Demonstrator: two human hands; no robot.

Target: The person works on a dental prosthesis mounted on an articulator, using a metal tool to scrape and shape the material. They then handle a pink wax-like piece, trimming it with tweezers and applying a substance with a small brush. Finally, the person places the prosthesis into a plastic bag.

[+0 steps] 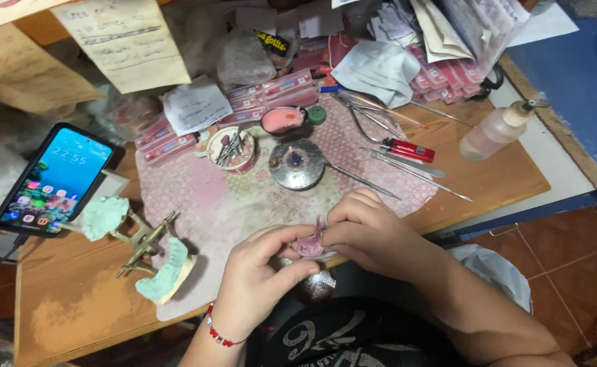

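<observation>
A small pink wax piece point(310, 243) sits between both my hands at the near edge of the wooden table point(502, 178). My left hand point(261, 277), with a red bead bracelet at the wrist, pinches it from the left. My right hand point(366, 230) closes over it from the right, its fingers curled on the piece's upper edge. Just beyond my hands, a small burner point(296, 163) with a tiny flame stands on a stained pink mat point(237, 197).
A brass articulator point(148, 243) with two green dental casts lies at the left. A lit phone point(55, 179) leans behind it. Metal tools point(407, 164), a red lighter point(408, 149), a squeeze bottle point(497, 129), a pink-filled bowl point(283, 120) and a tool cup point(231, 148) crowd the back.
</observation>
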